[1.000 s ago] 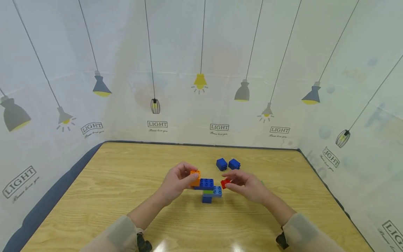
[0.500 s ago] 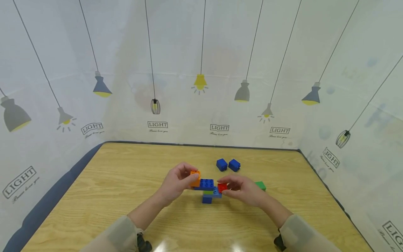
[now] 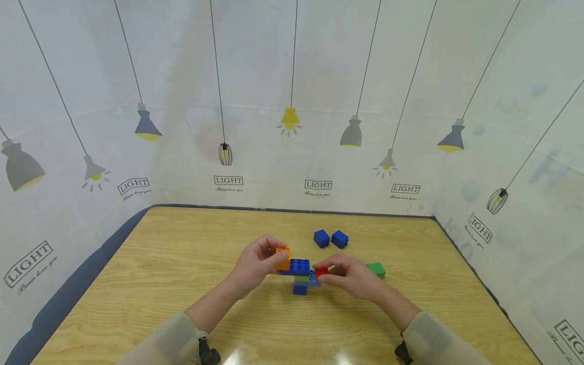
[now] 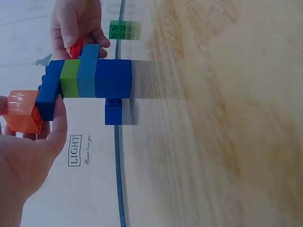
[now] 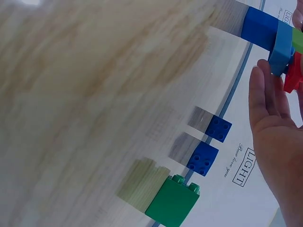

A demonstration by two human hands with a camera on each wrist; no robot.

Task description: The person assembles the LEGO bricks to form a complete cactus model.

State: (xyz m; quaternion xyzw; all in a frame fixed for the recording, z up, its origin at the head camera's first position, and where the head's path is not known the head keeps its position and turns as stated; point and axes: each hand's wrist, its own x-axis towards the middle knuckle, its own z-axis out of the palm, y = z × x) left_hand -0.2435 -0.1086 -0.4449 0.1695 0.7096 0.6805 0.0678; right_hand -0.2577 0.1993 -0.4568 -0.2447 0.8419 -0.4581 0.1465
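Note:
A stack of toy building bricks stands on the table: a dark blue brick [image 4: 113, 78] at the bottom, then a light blue brick [image 4: 87, 71], a lime green brick [image 4: 69, 78] and a long dark blue brick [image 3: 299, 266]. An orange brick [image 3: 283, 259] sits at the left end of the long one. My left hand [image 3: 253, 262] grips the orange brick, one finger touching the long brick's underside. At the stack's right side, my right hand [image 3: 357, 277] pinches a red brick [image 3: 321, 272] over the light blue brick's studs. Whether it is seated is hidden.
Two dark blue bricks [image 3: 321, 239] lie behind the stack on the wooden table [image 3: 182, 263]. A green brick [image 3: 376, 269] lies to the right, beyond my right hand. A lamp-printed curtain [image 3: 255, 126] hangs around the table's far side and ends.
My right hand has moved left and slightly down with the red brick, bringing it onto the light blue brick's right end. The green brick has come into view. My left hand stays put.

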